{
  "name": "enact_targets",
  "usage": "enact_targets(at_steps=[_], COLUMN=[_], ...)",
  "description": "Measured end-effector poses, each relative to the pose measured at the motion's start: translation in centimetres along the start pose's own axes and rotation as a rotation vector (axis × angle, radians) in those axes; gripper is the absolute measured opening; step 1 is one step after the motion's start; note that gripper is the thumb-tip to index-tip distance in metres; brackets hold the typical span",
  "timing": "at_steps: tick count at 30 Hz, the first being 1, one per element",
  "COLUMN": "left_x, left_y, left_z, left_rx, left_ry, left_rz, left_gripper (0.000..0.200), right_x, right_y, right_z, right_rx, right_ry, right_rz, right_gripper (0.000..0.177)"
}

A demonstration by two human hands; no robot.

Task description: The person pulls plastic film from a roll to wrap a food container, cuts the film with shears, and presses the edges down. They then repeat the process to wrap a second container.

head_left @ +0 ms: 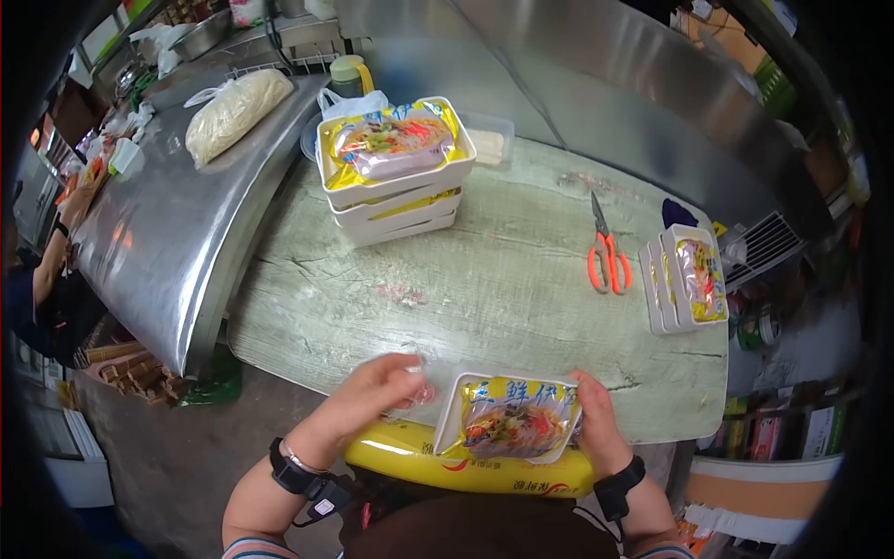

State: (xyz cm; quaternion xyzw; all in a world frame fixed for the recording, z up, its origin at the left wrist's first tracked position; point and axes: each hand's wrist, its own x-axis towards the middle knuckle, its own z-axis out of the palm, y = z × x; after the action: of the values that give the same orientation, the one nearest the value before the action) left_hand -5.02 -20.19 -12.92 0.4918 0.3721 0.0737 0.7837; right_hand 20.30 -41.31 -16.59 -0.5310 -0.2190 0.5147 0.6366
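My right hand [601,424] grips the right side of a white tray [450,430] near the table's front edge. Inside it lies a yellow printed noodle packet [520,419], its picture side up. My left hand [377,396] is left of the tray, thumb and fingers closed on a thin, shiny piece of clear cling film [421,391], whose extent is hard to see. Below both hands, a long yellow cling film roll pack [400,447] lies along the table edge, partly hidden by the tray.
On the table [484,298] stand a taller stack of filled trays [400,200] at the back left, orange-handled scissors [609,261], and another tray stack [684,279] at the right. A steel counter [177,233] with a bag [237,116] adjoins. Another person's arm [56,242] shows far left.
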Motion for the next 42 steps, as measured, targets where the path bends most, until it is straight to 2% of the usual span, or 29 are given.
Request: enact_targets(at_steps=[1, 3, 4, 5, 7, 8, 9, 11, 12, 14, 15, 17, 21, 23, 24, 26, 28, 30, 31, 33, 34, 37, 41, 42], left_x=[0.5, 1.0, 0.3, 0.0, -1.1, -1.1, -1.3, -2.1, -2.4, -2.9, -2.7, -2.1, -1.3, -1.0, -1.2, -1.4, -0.6, -0.6, -0.9, -1.3, -1.5, -2.0, -1.4, -1.6], left_y=[-1.0, -1.9, -1.3, -1.2, -2.1, -2.7, -2.6, -1.9, -1.4, -1.0, -1.2, -2.0, -2.9, -2.7, -2.7, -2.6, -2.6, -2.2, -2.2, -2.2, -2.7, -4.2, -7.1, -7.1], left_z=[-0.2, -0.1, 0.9, 0.9, 0.9, 1.1, 1.3, 1.4, 1.4, 1.8, 2.0, 2.3, 2.5, 2.3, 2.3, 2.3, 3.7, 5.0, 5.3, 5.7, 5.6, 5.8, 5.5, 5.4], left_rx=[-0.006, -0.16, -0.347, -0.348, -0.538, -0.411, -0.419, 0.15, 0.142, -0.124, -0.141, -0.082, -0.002, -0.171, -0.179, -0.423, -0.41, -0.45, -0.451, -0.59, -0.633, -0.649, -0.68, -0.595], left_ry=[0.003, -0.058, 0.094, 0.089, 0.234, 0.303, 0.307, 0.307, 0.316, 0.018, 0.023, 0.229, 0.335, 0.264, 0.269, 0.062, -0.011, -0.138, -0.136, -0.357, -0.416, -0.409, -0.44, -0.437], left_rz=[0.018, -0.033, 0.052, 0.069, 0.277, 0.434, 0.443, 0.844, 0.856, 0.657, 0.676, 0.671, 0.701, 0.466, 0.47, 0.354, 0.301, 0.153, 0.153, 0.043, 0.047, 0.108, 0.066, 0.14], left_gripper=[0.033, 0.018, 0.013, 0.013, 0.006, 0.011, 0.011, 0.013, 0.013, 0.014, 0.014, 0.015, 0.017, 0.016, 0.016, 0.012, 0.013, 0.01, 0.01, 0.008, 0.007, 0.007, 0.008, 0.009], right_x=[0.0, -0.2, -0.3, -0.3, -0.6, -0.6, -0.7, -0.6, -0.6, -1.0, -1.1, -1.5, -2.2, -3.0, -3.2, -4.0, -4.4, -4.6, -4.9, -5.1, -5.1, -5.1, -4.8, -4.7], right_y=[0.1, -0.2, -0.3, -0.3, -0.2, -0.3, -0.4, -0.3, -0.2, -0.3, -0.5, -0.7, -0.8, -1.0, -1.0, -1.2, -1.0, -0.7, -0.5, -0.5, -0.3, 0.1, 0.5, 0.6], right_z=[0.0, 0.0, 0.1, 0.2, 0.5, 0.6, 0.7, 0.8, 0.9, 1.4, 1.6, 1.8, 2.3, 2.6, 2.9, 4.2, 5.2, 6.2, 6.5, 6.8, 6.7, 6.6, 6.7, 6.6], right_rx=[-0.002, -0.019, -0.033, -0.043, 0.0, 0.002, 0.004, -0.024, -0.044, -0.056, -0.054, -0.094, -0.101, -0.096, -0.071, 0.003, 0.075, 0.18, 0.18, 0.195, 0.194, 0.105, -0.054, -0.08], right_ry=[0.011, 0.01, 0.023, 0.041, 0.078, 0.077, 0.073, 0.075, 0.087, 0.104, 0.13, 0.136, 0.099, 0.056, 0.015, 0.026, 0.038, 0.138, 0.136, 0.188, 0.192, 0.147, 0.071, 0.07], right_rz=[0.002, -0.01, -0.017, -0.024, 0.01, 0.023, 0.037, 0.031, 0.03, 0.024, 0.021, -0.014, -0.061, -0.071, -0.085, -0.087, -0.08, 0.054, 0.056, 0.095, 0.097, 0.045, 0.049, 0.035], right_gripper=[0.031, 0.031, 0.03, 0.03, 0.03, 0.03, 0.029, 0.031, 0.032, 0.033, 0.033, 0.034, 0.035, 0.036, 0.037, 0.037, 0.038, 0.038, 0.038, 0.039, 0.039, 0.039, 0.044, 0.044])
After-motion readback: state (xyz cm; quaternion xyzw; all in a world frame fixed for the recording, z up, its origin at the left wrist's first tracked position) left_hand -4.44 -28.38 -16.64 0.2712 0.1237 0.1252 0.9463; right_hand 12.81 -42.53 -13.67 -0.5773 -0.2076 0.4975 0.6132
